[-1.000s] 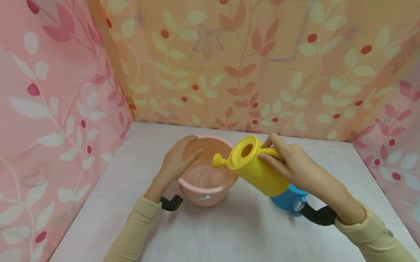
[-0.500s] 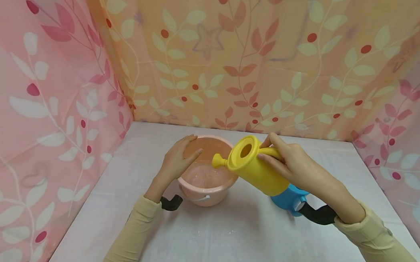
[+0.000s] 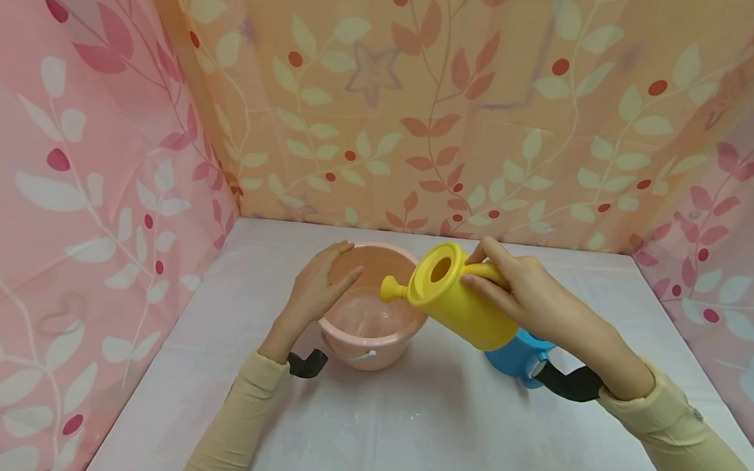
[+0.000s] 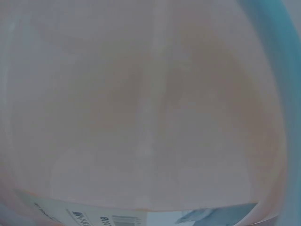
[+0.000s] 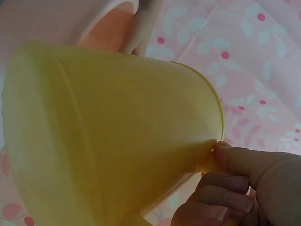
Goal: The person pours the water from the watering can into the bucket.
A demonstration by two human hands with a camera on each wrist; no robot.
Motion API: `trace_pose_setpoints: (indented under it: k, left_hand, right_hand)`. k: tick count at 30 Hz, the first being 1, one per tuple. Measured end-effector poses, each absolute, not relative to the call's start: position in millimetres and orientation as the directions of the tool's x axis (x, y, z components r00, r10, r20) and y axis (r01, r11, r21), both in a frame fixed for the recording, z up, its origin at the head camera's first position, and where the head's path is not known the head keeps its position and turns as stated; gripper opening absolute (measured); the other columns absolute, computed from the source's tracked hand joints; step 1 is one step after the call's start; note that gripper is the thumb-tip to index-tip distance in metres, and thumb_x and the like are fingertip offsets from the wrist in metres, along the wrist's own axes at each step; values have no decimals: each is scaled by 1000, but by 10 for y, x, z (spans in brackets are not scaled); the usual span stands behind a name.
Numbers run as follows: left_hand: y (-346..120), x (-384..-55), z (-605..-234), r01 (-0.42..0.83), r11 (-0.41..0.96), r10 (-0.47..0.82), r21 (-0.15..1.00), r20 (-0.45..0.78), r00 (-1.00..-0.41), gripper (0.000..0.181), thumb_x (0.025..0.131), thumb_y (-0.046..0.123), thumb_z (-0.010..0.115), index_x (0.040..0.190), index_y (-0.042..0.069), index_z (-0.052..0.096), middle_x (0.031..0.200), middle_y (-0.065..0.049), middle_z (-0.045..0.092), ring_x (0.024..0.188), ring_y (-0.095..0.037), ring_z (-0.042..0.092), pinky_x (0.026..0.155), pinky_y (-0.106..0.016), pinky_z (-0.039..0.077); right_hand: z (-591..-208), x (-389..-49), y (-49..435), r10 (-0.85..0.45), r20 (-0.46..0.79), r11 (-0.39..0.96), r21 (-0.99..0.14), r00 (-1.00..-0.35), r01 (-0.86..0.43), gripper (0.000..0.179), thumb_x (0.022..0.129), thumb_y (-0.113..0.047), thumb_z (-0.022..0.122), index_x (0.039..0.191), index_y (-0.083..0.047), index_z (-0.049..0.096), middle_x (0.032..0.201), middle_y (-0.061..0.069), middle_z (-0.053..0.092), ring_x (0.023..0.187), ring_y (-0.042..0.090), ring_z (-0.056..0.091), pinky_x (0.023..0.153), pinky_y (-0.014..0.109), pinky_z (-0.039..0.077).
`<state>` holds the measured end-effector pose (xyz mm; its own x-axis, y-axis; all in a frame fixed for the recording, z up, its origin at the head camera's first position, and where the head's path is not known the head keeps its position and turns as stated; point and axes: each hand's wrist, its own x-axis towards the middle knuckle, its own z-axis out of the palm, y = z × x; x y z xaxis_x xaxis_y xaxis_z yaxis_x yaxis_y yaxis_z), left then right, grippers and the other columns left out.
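Observation:
My right hand [image 3: 532,295] grips the handle of a yellow watering can [image 3: 470,309], raised and tilted left. Its spout points over a pale pink bucket [image 3: 372,358], where clear water [image 3: 372,314] shows ripples. At the bucket's left rim, my left hand [image 3: 316,282] holds on, with the thumb over the inside and the other fingers along the rim. The right wrist view shows the can's yellow body [image 5: 127,127] close up, with the thumb and curled fingers at its handle. The bucket's wall [image 4: 141,117] fills the left wrist view.
A blue container [image 3: 518,359] stands on the white tabletop [image 3: 403,446], partly hidden behind the yellow can and right wrist. Small water drops [image 3: 414,416] lie in front of the bucket. Leaf-patterned cloth [image 3: 423,109] encloses the back and sides.
The ripples in the bucket's water have shifted. Both hands, the bucket and the tilted watering can stay almost where they were.

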<state>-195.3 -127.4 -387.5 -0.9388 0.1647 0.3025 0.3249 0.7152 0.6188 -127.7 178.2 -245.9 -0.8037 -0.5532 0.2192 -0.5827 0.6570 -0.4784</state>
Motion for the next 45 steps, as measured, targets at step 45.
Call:
trace_pose_setpoints:
  k: [45]
  left_hand:
    - [-1286, -1938, -3885, 335, 708, 172, 622, 309, -935, 60, 90, 54, 48, 137, 17, 45, 144, -3, 42, 134, -23, 35, 106, -50, 31]
  right_hand:
    - [-2462, -1259, 1816, -543, 223, 661, -480, -809, -576, 19, 91, -25, 58, 100, -14, 45, 66, -2, 48, 58, 10, 51, 55, 21, 49]
